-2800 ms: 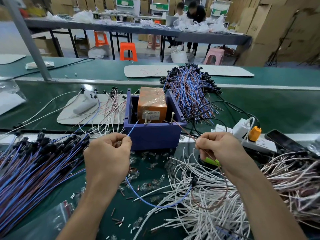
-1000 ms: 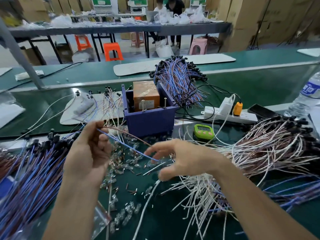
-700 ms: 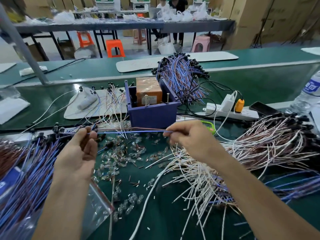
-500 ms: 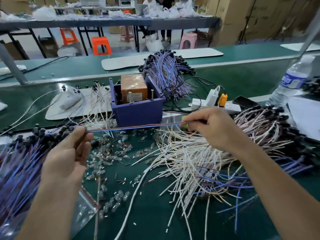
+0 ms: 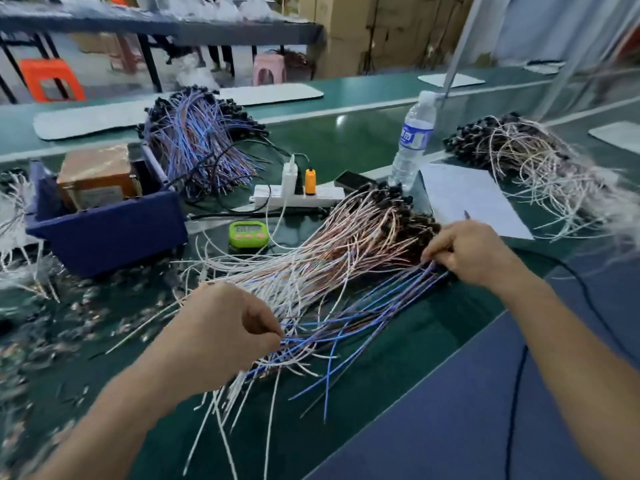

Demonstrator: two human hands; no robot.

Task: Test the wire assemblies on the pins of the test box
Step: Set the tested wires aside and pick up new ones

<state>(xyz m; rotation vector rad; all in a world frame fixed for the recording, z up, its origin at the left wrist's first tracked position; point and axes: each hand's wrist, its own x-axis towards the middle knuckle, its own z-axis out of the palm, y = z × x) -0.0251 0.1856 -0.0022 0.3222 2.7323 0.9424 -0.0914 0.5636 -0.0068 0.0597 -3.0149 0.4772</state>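
Open room only at the near right: bare green desk point(image 5: 408, 368) between the loose wire ends and the blue strip point(image 5: 485, 410) along the near edge, a black cable point(image 5: 516, 393) trailing over that strip. To the left, a blurred litter of small parts point(image 5: 114, 306) around the purple test box point(image 5: 107, 233), an orange-brown unit point(image 5: 95, 171) inside. Just right of the box, a green timer point(image 5: 248, 233). Behind that, a white power strip point(image 5: 294, 199) and a water bottle point(image 5: 414, 140) upright beside a sheet of paper point(image 5: 467, 199). A blue-violet bundle point(image 5: 197, 143) behind the box, a white and brown bundle point(image 5: 540, 168) at the far right. Beyond the desk, a second bench point(image 5: 242, 29), stools point(image 5: 48, 77) and cartons point(image 5: 363, 29).

In the middle, fanned flat across the desk, the pile of wire assemblies point(image 5: 329, 258): white and brown leads, black connectors at the far right end. Stretched over its near side, well apart from the test box, a blue and brown wire assembly point(image 5: 367, 317), pinched at the bare end by the curled left hand point(image 5: 221, 327) and gripped at the connector end by the right hand point(image 5: 474, 252), fingers closed.
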